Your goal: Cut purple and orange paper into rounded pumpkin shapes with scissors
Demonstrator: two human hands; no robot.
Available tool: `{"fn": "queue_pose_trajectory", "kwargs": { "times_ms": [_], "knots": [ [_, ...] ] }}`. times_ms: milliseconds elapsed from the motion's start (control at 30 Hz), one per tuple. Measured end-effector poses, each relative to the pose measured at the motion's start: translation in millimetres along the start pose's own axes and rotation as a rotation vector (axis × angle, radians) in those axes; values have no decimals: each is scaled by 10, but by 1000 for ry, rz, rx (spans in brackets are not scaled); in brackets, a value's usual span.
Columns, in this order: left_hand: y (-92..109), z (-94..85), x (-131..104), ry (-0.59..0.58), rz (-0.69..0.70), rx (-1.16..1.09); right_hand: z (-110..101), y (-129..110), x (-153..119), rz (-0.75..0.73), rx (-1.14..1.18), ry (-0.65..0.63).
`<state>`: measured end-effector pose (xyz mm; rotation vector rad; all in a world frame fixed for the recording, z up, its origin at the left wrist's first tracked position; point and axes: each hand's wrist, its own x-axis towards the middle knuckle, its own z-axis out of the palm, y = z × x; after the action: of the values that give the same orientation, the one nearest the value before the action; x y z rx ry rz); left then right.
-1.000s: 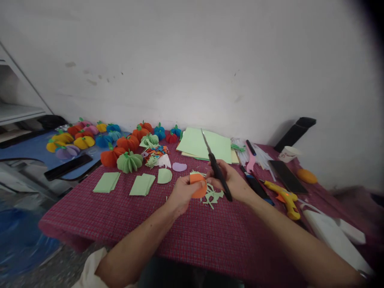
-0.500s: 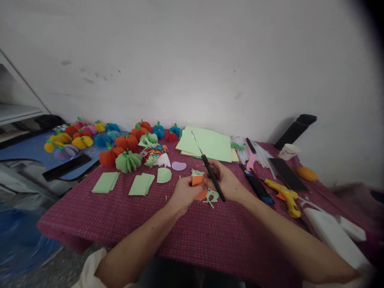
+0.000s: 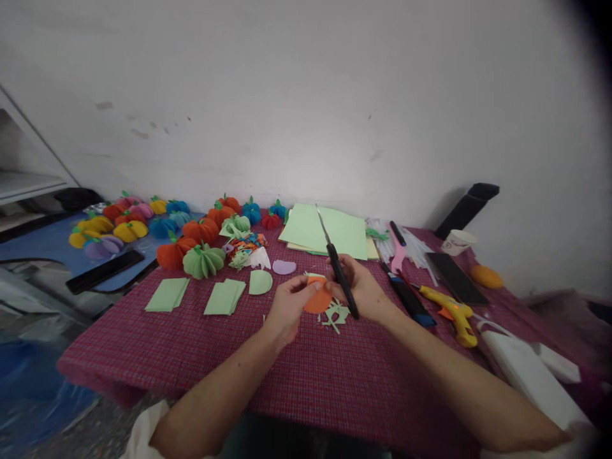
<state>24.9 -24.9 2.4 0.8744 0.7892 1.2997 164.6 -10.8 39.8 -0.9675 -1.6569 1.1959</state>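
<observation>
My left hand (image 3: 289, 307) pinches a rounded piece of orange paper (image 3: 317, 302) by its upper left side. My right hand (image 3: 359, 291) carries black-handled scissors (image 3: 341, 280), their blades pointing up and away from me. Fingertips of the right hand also meet the orange paper's right edge. Below the paper, pale green paper scraps (image 3: 336, 313) lie on the table. To the left are a rounded green paper piece (image 3: 261, 282) and a lilac paper piece (image 3: 284, 267).
Green paper stacks (image 3: 222, 298) and several paper pumpkins (image 3: 204, 261) are on the left. Large green sheets (image 3: 329, 231) lie at the back. On the right are a yellow glue gun (image 3: 453, 311), a utility knife (image 3: 406, 299), a dark flat slab (image 3: 456, 278) and a paper cup (image 3: 458, 241).
The orange paper, folded over at the top before, now shows as one flatter rounded shape. The scissors have swung a little more upright in my right hand.
</observation>
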Motion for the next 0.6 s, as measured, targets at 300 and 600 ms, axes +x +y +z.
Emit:
{"fn": "queue_pose_trajectory", "kwargs": {
  "times_ms": [300,600],
  "knots": [
    [-11,-21,3,38,-32,-53,48,14,12,5,-1,0],
    [-16,-48,11,62,-17,-24,-103,-7,-58,72,-57,-90]
  ]
}}
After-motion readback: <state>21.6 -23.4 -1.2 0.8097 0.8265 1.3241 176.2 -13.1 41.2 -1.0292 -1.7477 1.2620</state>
